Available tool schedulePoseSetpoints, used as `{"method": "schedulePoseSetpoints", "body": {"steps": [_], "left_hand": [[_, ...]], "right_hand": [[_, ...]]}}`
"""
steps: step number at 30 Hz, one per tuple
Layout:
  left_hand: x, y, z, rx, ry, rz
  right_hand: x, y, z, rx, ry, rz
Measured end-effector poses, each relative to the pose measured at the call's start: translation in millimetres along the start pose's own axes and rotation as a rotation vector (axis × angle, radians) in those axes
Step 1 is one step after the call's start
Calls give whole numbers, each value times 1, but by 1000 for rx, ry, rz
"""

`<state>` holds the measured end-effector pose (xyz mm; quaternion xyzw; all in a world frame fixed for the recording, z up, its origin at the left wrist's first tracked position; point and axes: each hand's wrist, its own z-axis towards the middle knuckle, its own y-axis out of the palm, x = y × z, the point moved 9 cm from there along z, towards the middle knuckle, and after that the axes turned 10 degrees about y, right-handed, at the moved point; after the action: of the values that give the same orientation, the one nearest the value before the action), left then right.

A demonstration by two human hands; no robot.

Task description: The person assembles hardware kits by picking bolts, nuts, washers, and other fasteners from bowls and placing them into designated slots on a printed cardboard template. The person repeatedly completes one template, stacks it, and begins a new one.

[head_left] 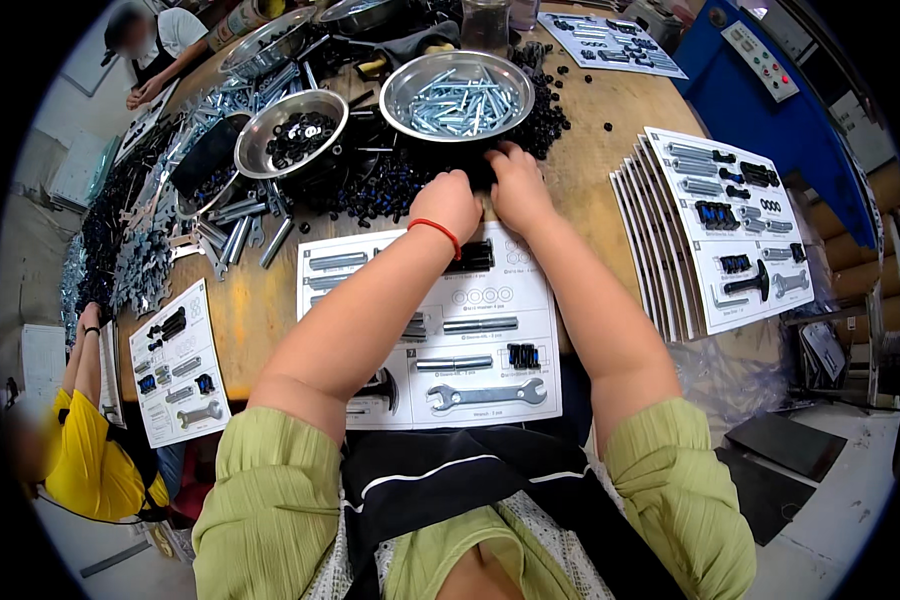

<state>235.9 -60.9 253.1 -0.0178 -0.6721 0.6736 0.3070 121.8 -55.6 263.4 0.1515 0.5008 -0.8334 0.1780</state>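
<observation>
Both my hands reach over the far edge of a white card (385,275) into a heap of small black fasteners (375,185). My left hand (448,207), with a red cord at the wrist, is closed with its fingers curled; what they hold is hidden. Beside it, my right hand (519,183) bends its fingers down into the dark heap just below a steel bowl (390,100) of silvery pins. Its fingertips are closed on something too small to make out. On the card lie a wrench (488,396), metal sleeves (455,363) and black bolts (523,356), partly covered by my left forearm.
Another steel bowl (242,150) holds black and pale rings. Loose wrenches (155,265) and metal tubes (238,240) pile up at left. Filled cards (730,230) stand stacked at right; another card (178,370) lies left. A person in yellow (100,460) works at left, another at far left.
</observation>
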Motion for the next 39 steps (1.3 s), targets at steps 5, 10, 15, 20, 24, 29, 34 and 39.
{"method": "schedulePoseSetpoints", "body": {"steps": [5, 10, 15, 20, 24, 29, 34, 39], "left_hand": [[8, 18, 8, -29, 114, -34], [10, 22, 3, -27, 174, -171], [5, 21, 3, -122, 87, -225], [14, 10, 0, -23, 125, -132], [22, 19, 3, -6, 164, -156], [22, 27, 6, -19, 151, -171], [18, 29, 10, -70, 208, -308], [25, 30, 15, -76, 265, -209]], "right_hand": [[24, -4, -24, -179, 44, 130], [47, -17, -36, -195, 171, 284], [65, -26, -36, -221, 336, 397], [77, -28, -42, -297, 426, 299], [77, -27, -44, -284, 417, 257], [66, -33, -44, -246, 369, 243], [63, -30, -45, -195, 356, 136], [69, -28, -42, -187, 412, 112]]}}
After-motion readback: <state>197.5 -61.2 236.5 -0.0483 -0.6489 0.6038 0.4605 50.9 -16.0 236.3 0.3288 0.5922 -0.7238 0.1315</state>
